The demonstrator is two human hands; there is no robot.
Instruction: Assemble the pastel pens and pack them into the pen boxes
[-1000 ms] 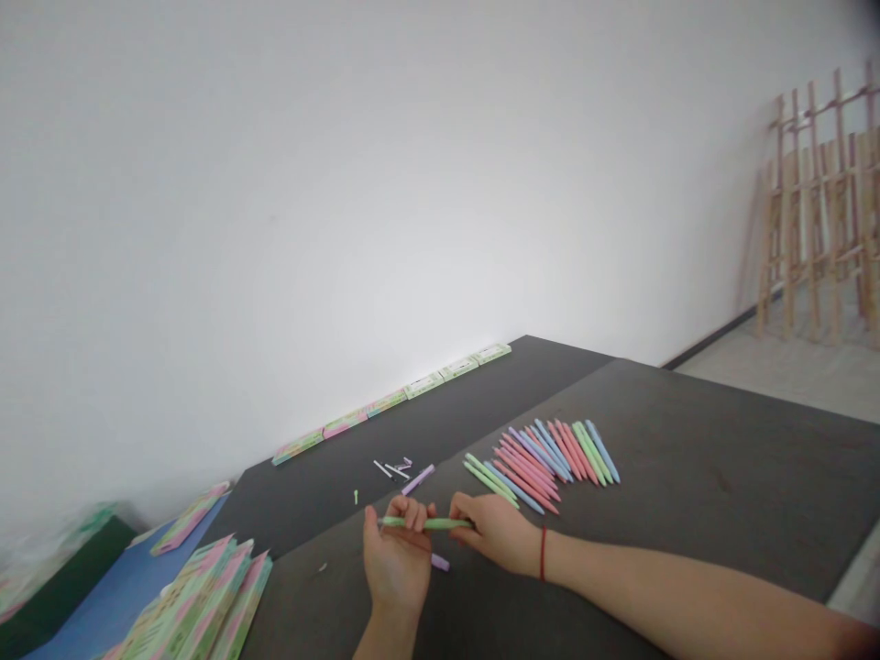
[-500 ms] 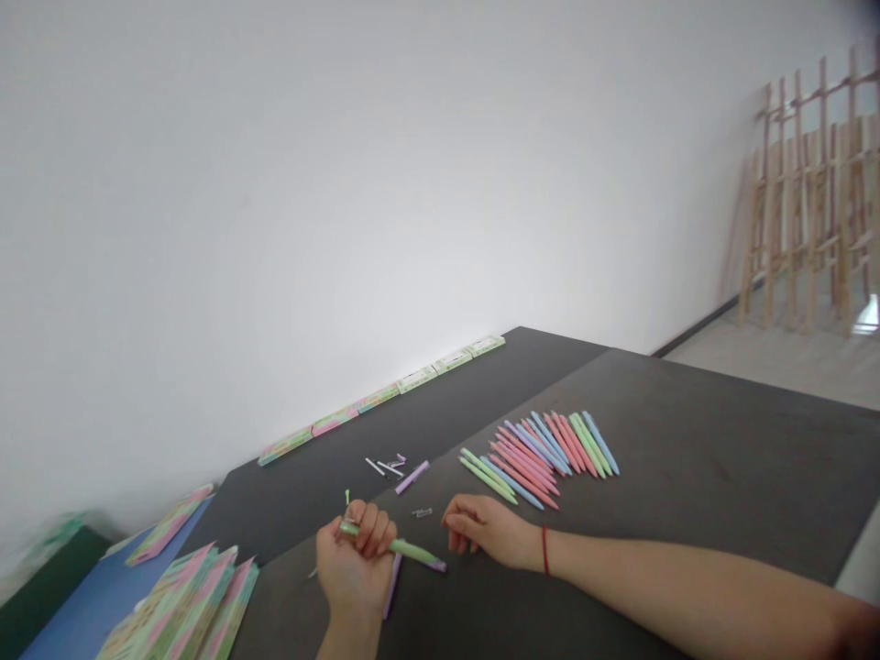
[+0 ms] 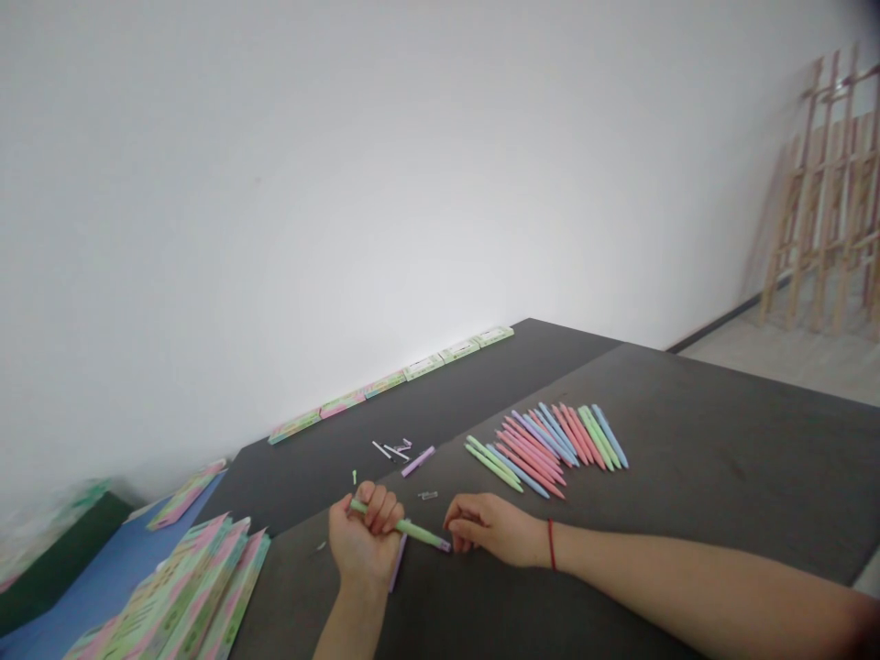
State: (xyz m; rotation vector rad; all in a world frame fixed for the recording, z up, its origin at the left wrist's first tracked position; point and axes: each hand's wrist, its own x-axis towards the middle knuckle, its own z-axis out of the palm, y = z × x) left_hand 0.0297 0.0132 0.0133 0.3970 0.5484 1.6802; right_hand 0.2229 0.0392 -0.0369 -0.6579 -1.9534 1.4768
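Note:
In the head view my left hand (image 3: pixel 368 533) is closed around a light green pen (image 3: pixel 419 533), whose purple end points right. My right hand (image 3: pixel 491 530) has its fingers curled together just beside that purple end; whether anything is in them is hidden. A red cord circles the right wrist. Partly behind my left hand lies a purple pen part (image 3: pixel 397 564). Between and beyond the hands are a small clear piece (image 3: pixel 427 495) and a purple barrel (image 3: pixel 418 461). A tiny green piece (image 3: pixel 355 477) lies just past my left hand.
A row of pink, green, blue and purple pens (image 3: pixel 543 449) lies right of centre. Thin white and dark refills (image 3: pixel 391 451) lie farther back. Flat boxes (image 3: pixel 385 385) line the wall; pastel packs (image 3: pixel 199 587) are stacked at left. Wooden racks (image 3: pixel 825 202) stand at far right.
The view has shifted slightly, moving the scene right and up. The purple end of the green pen is now closer to my right hand's fingers. My left hand still grips the pen.

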